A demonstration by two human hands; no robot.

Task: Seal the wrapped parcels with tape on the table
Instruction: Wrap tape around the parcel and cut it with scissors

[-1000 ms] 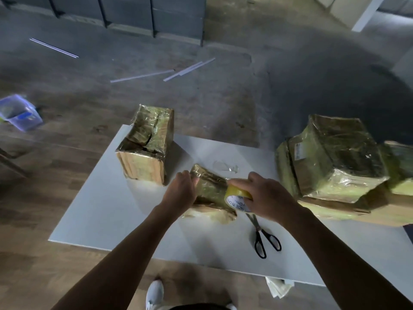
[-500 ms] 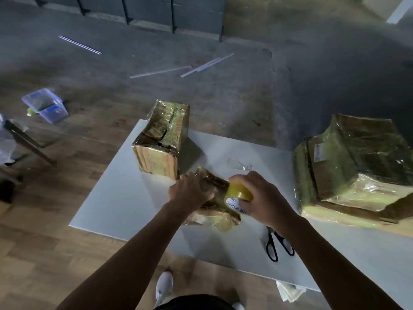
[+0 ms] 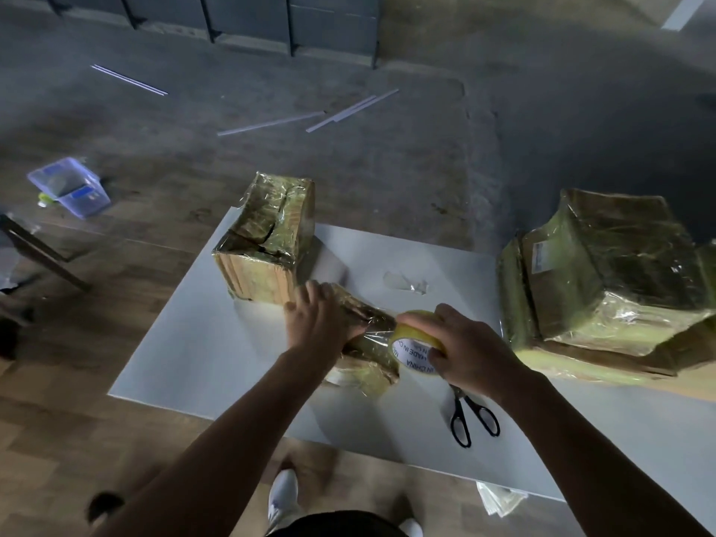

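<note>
Under the flat left hand [image 3: 318, 320] lies the parcel [image 3: 367, 347]; right hand [image 3: 467, 348] grips tape roll [image 3: 411, 351] beside it.

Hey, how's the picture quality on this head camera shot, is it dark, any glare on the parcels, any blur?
In the head view the room is dim, the floor at upper right lost in shadow; the white table is the brightest surface; the wrap on the large parcel shows small glints, no washout; print on the tape roll reads sharp, so there is little blur.
</note>
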